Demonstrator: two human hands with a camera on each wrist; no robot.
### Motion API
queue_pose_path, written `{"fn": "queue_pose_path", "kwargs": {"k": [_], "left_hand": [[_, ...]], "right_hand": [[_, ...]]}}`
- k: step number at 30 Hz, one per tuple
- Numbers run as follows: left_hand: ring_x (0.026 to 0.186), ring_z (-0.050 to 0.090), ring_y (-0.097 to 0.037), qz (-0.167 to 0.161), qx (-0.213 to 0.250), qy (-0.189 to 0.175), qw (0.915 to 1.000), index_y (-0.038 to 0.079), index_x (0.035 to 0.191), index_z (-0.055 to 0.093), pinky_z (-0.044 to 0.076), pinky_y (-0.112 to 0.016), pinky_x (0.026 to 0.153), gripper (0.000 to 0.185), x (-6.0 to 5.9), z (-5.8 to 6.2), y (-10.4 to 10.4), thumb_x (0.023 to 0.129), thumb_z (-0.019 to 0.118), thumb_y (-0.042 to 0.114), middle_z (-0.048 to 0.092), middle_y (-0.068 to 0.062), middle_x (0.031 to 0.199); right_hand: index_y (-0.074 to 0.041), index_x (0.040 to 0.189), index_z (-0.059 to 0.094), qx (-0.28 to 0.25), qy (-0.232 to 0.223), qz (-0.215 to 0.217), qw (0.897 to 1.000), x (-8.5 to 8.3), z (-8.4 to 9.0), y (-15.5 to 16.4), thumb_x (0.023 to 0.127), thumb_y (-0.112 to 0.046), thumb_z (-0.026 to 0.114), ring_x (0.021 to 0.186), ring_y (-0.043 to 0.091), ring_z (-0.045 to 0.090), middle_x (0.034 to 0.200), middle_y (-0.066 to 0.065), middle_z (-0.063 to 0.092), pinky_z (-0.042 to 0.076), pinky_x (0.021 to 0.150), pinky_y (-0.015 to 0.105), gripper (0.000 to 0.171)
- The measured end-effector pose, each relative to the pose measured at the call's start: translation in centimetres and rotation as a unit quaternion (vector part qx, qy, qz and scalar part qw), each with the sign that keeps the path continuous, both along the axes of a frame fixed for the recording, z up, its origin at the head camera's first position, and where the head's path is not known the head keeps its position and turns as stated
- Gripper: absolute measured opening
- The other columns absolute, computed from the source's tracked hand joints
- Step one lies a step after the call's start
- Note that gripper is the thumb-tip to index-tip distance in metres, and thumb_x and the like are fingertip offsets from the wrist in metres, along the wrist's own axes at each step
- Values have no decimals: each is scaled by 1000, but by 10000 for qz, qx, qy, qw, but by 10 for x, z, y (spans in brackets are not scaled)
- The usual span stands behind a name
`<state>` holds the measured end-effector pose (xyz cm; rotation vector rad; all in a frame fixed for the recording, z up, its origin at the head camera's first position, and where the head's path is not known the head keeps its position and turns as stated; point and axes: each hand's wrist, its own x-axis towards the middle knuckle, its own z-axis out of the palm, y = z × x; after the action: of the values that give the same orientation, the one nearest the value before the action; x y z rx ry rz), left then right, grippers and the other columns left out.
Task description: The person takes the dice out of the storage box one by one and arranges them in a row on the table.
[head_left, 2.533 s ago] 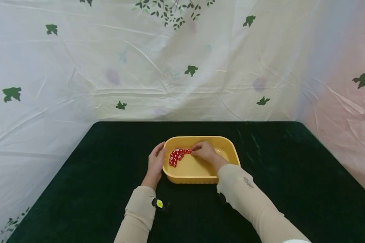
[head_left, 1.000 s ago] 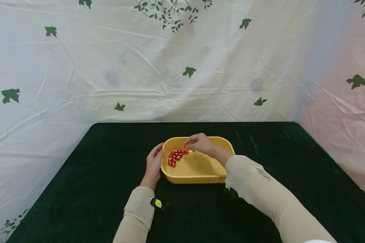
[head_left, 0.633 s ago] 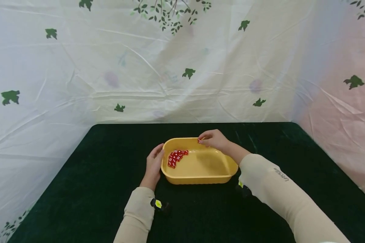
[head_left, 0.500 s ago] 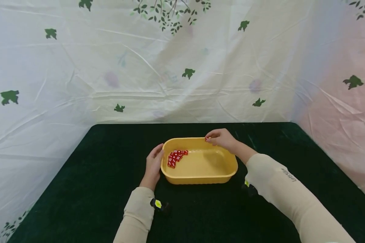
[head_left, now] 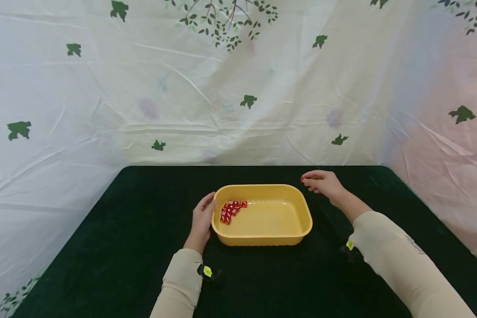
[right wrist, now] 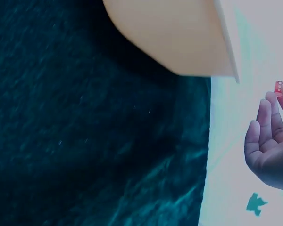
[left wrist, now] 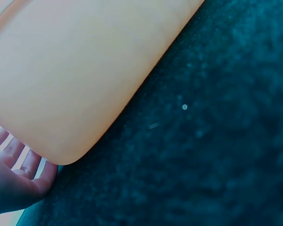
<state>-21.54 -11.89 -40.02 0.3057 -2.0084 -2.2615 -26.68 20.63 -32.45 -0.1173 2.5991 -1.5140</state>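
A yellow plastic tub [head_left: 262, 240] stands on the dark green cloth, with a cluster of several red dice [head_left: 230, 210] inside at its left end. My left hand [head_left: 202, 221] rests against the outside of the tub's left end. In the left wrist view, its fingers [left wrist: 32, 162] lie relaxed along the tub wall. Beyond the tub's back right corner, my right hand [head_left: 327, 183] is raised, pinching one red die [head_left: 303, 179] between thumb and fingertips. White pips show on that die [right wrist: 278, 87] in the right wrist view, where the other fingers are spread loosely.
Dark green cloth [head_left: 115, 247] covers the table, whose back edge runs along a pale curtain [head_left: 206, 110] printed with green birds and leafy branches. A pinkish curtain side [head_left: 445, 163] borders the table at the right. Each wrist wears a small dark camera.
My right hand has picked up one die from the cluster's right end, lifted it over the tub and carried it rightward past the back right corner. My left hand has stayed at the tub.
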Motion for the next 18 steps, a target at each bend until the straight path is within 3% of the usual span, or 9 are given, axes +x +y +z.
{"fn": "queue_pose_path", "kwargs": {"k": [10, 18], "left_hand": [[110, 41, -19, 15, -12, 61, 10000, 14, 122, 45, 34, -33, 91, 33, 1, 2, 0, 91, 45, 21, 41, -4, 124], [110, 42, -18, 16, 74, 77, 9999, 12, 122, 46, 35, -33, 91, 33, 1, -1, 0, 91, 45, 22, 43, -5, 123]], "right_hand": [[2, 114, 49, -286, -67, -143, 9995, 14, -14, 26, 86, -29, 52, 95, 34, 47, 114, 22, 48, 39, 84, 44, 41], [1, 112, 51, -225, -296, 87, 9993, 25, -36, 29, 85, -28, 54, 90, 30, 50, 108, 16, 53, 43, 77, 38, 39]]}}
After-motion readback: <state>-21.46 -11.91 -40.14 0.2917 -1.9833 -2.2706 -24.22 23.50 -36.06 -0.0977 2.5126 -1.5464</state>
